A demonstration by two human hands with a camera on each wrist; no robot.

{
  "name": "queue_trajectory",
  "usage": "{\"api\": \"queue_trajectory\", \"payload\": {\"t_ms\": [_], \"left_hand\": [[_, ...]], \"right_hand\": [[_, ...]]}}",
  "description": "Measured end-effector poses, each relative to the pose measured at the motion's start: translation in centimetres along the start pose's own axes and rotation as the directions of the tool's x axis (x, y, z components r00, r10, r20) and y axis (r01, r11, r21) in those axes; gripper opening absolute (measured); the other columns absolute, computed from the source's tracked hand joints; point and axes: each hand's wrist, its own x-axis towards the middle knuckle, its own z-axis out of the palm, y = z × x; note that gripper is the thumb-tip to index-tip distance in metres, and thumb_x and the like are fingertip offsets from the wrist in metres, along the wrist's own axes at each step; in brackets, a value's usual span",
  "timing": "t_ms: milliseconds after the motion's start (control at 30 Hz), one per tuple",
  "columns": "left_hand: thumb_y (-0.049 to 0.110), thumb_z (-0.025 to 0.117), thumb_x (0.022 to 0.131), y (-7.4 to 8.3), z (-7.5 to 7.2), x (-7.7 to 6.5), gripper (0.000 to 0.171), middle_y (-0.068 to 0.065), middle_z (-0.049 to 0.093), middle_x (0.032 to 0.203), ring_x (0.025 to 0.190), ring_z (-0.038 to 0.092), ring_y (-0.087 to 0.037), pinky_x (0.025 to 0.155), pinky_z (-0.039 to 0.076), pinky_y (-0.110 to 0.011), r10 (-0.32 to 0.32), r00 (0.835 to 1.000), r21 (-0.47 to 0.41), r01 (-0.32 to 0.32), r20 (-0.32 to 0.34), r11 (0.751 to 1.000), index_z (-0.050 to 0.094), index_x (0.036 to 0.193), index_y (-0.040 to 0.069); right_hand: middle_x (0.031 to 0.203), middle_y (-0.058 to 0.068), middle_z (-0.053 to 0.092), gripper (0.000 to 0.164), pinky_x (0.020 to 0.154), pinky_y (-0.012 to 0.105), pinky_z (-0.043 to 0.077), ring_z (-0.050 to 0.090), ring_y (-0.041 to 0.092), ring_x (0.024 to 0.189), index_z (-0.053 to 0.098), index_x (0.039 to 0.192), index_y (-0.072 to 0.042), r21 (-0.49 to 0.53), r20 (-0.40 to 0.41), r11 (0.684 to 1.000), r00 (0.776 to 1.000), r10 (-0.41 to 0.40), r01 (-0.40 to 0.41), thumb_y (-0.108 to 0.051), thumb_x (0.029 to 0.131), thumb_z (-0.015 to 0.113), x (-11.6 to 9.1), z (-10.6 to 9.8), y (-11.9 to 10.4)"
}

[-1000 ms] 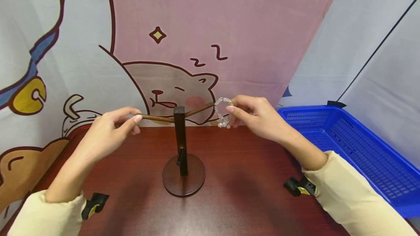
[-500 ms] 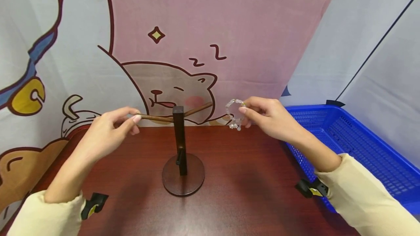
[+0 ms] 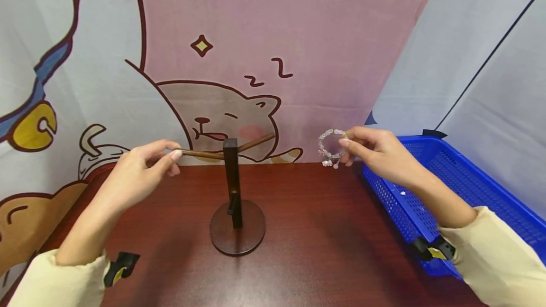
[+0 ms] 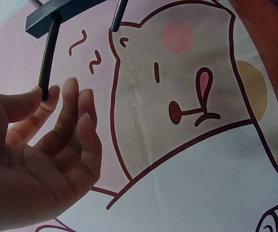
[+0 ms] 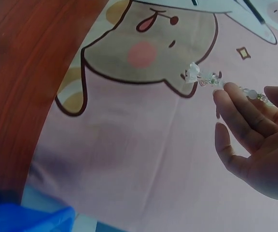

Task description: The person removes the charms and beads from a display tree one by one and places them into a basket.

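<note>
A dark wooden stand (image 3: 232,179) with a round base (image 3: 237,238) and wooden pegs on its post stands on the table. My left hand (image 3: 142,169) pinches the tip of the left upper peg (image 3: 200,154) between thumb and forefinger; the left wrist view shows that same peg (image 4: 49,60) at the fingertips. To the right of the stand, my right hand (image 3: 375,153) pinches a beaded bracelet (image 3: 326,136) of clear and pale beads with small charms. It hangs in the air, apart from the right upper peg (image 3: 260,141). In the right wrist view the bracelet (image 5: 206,78) is partly hidden by fingers.
A blue plastic basket (image 3: 384,193) stands at the table's right, partly under my right forearm. A small white thing (image 3: 403,193) shows at its side wall. Behind the reddish-brown table (image 3: 298,240) hangs a cloth (image 3: 324,37) printed with cartoon animals.
My right hand has moved to the right with the bracelet, away from the right upper peg and closer to the basket. My left hand keeps its pinch on the left peg.
</note>
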Motion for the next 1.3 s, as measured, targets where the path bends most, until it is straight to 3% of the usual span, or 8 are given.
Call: {"api": "queue_trajectory", "payload": {"t_ms": [200, 433, 600, 933, 1300], "left_hand": [[0.030, 0.047, 0.096, 0.0, 0.0, 0.0, 0.025, 0.002, 0.064, 0.072, 0.069, 0.055, -0.019, 0.063, 0.038, -0.034, 0.003, 1.000, 0.004, -0.003, -0.003, 1.000, 0.062, 0.106, 0.013], [0.030, 0.047, 0.096, 0.0, 0.1, 0.0, 0.025, 0.002, 0.064, 0.072, 0.069, 0.056, -0.018, 0.063, 0.039, -0.034, 0.005, 1.000, -0.002, -0.005, -0.008, 1.000, 0.062, 0.106, 0.012], [0.029, 0.048, 0.096, 0.0, 0.1, 0.0, 0.024, 0.002, 0.064, 0.072, 0.068, 0.056, -0.018, 0.063, 0.039, -0.034, -0.002, 1.000, -0.002, 0.002, -0.007, 1.000, 0.062, 0.106, 0.012], [0.031, 0.047, 0.096, 0.0, 0.0, 0.0, 0.026, 0.001, 0.065, 0.073, 0.069, 0.056, -0.018, 0.064, 0.039, -0.035, -0.013, 1.000, -0.006, 0.013, 0.000, 1.000, 0.061, 0.107, 0.013], [0.029, 0.047, 0.096, 0.0, 0.1, 0.0, 0.025, 0.002, 0.065, 0.072, 0.068, 0.056, -0.018, 0.064, 0.039, -0.035, -0.007, 1.000, -0.009, 0.007, -0.003, 1.000, 0.061, 0.107, 0.012]], "right_hand": [[0.069, 0.004, 0.063, 0.018, 0.060, 0.019, 0.045, 0.060, 0.015, 0.064, 0.063, 0.085, -0.005, -0.030, -0.009, 1.000, 1.000, 0.003, -0.004, -0.013, 0.094, 0.051, -0.9, -1.3, 1.1], [0.069, 0.000, 0.064, 0.020, 0.061, 0.019, 0.044, 0.061, 0.012, 0.066, 0.064, 0.084, -0.009, -0.117, -0.048, 0.987, 0.993, 0.106, -0.111, -0.021, 0.095, 0.052, -1.9, -2.5, 2.9], [0.069, -0.001, 0.064, 0.020, 0.061, 0.018, 0.044, 0.061, 0.010, 0.067, 0.064, 0.085, -0.009, -0.154, -0.061, 0.979, 0.990, 0.127, -0.135, -0.021, 0.095, 0.051, -2.7, -3.1, 4.5], [0.068, 0.000, 0.066, 0.019, 0.060, 0.015, 0.044, 0.063, 0.010, 0.065, 0.064, 0.087, -0.008, -0.173, -0.062, 0.975, 0.990, 0.128, -0.137, -0.018, 0.095, 0.050, -4.3, -4.7, 8.2], [0.067, 0.000, 0.066, 0.020, 0.062, 0.013, 0.039, 0.062, 0.008, 0.063, 0.064, 0.092, -0.007, -0.231, -0.099, 0.944, 0.971, 0.218, -0.235, -0.021, 0.095, 0.050, -6.0, -6.3, 12.2]]}}
